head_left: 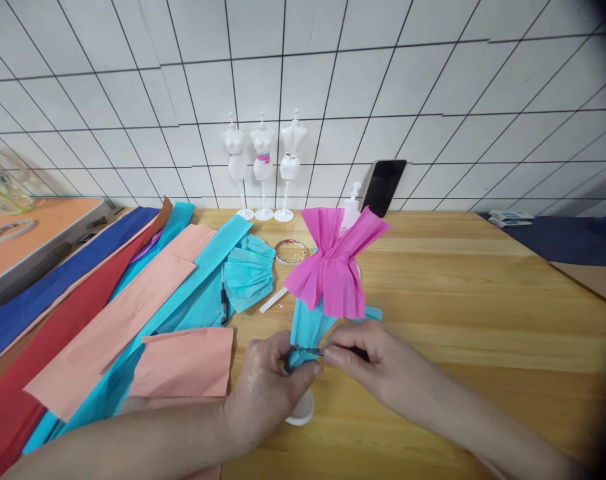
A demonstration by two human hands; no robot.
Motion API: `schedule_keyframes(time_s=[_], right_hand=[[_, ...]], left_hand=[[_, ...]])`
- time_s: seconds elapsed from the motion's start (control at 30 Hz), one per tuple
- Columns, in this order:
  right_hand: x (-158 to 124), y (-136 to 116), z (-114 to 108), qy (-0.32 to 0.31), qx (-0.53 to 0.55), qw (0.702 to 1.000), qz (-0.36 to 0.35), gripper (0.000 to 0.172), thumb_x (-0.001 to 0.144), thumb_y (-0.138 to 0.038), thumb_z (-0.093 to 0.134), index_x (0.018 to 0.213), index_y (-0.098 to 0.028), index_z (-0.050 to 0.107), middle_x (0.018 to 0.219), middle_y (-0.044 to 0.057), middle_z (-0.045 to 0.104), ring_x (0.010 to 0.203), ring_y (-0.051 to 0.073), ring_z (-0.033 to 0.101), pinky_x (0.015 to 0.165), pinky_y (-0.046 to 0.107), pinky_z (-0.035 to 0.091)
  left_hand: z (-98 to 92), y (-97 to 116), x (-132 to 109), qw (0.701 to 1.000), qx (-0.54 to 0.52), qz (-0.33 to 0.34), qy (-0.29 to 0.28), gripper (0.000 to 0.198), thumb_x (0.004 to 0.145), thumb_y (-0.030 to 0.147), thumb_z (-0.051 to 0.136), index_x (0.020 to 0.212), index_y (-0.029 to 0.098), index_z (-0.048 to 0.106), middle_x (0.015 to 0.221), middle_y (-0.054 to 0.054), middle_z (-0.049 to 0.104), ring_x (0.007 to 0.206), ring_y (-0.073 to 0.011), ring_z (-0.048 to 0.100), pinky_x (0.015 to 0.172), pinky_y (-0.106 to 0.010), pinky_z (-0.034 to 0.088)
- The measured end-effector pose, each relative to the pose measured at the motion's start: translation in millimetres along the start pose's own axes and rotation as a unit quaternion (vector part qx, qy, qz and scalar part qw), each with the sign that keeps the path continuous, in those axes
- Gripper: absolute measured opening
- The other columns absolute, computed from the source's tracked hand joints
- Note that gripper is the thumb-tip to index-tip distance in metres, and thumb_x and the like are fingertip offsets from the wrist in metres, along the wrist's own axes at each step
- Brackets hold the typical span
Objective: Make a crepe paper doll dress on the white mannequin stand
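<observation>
A small white dress-form mannequin (351, 212) wears a bright pink crepe-paper dress (327, 263), gathered at the waist. Below the pink hem, blue crepe paper (310, 323) extends down toward my hands. My left hand (270, 380) pinches the lower end of this blue paper between thumb and fingers. My right hand (360, 353) grips a slim dark tool (310, 351), its tip against the blue paper; its exact kind is mostly hidden by my fingers. A white round base (301, 408) shows partly under my left hand.
Three white mannequins (263, 153) stand by the tiled wall, beside a propped phone (384, 187). Left lie crepe-paper strips (117, 320), a pleated blue piece (250, 273) and a black marker (225, 303). A ring-shaped roll (277, 252) sits behind the dress; dark sheets (567, 237) lie right.
</observation>
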State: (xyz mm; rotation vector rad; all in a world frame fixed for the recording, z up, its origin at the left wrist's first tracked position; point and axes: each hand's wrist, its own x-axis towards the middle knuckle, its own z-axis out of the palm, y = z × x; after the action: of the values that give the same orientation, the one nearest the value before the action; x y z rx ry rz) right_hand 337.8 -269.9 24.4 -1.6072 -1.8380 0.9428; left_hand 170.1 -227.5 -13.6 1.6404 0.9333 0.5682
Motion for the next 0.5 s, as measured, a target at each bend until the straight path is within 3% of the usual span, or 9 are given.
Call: schedule_keyframes(time_s=[0.13, 0.3, 0.5], right_hand=[[-5, -4, -7, 0.001, 0.005, 1.000, -0.001, 0.027, 0.083, -0.025, 0.047, 0.059, -0.017, 0.056, 0.059, -0.002, 0.048, 0.056, 0.012, 0.044, 0.051, 0.025, 0.031], [-6, -1, -18, -0.020, -0.009, 0.999, 0.045, 0.021, 0.072, -0.025, 0.059, 0.056, -0.018, 0.050, 0.054, -0.005, 0.038, 0.052, 0.010, 0.037, 0.047, 0.022, 0.027], [5, 10, 3, -0.052, 0.090, 0.994, 0.034, 0.017, 0.076, -0.024, 0.055, 0.062, -0.015, 0.057, 0.056, -0.004, 0.045, 0.054, 0.010, 0.039, 0.049, 0.023, 0.029]], left_hand=[[-1.3, 2, 0, 0.999, -0.044, 0.005, -0.008, 0.012, 0.072, 0.025, 0.060, 0.074, 0.014, 0.061, 0.065, 0.001, 0.052, 0.063, -0.0113, 0.043, 0.057, -0.022, 0.035], [-2.5, 6, 3, 0.989, -0.146, -0.023, -0.018, 0.021, 0.069, 0.032, 0.065, 0.067, 0.016, 0.053, 0.055, 0.004, 0.047, 0.051, -0.0085, 0.040, 0.049, -0.021, 0.033], [-8.4, 8, 13, 0.974, -0.228, 0.001, -0.013, 0.030, 0.068, 0.040, 0.069, 0.066, 0.015, 0.052, 0.051, 0.003, 0.051, 0.044, -0.0077, 0.045, 0.046, -0.020, 0.036]])
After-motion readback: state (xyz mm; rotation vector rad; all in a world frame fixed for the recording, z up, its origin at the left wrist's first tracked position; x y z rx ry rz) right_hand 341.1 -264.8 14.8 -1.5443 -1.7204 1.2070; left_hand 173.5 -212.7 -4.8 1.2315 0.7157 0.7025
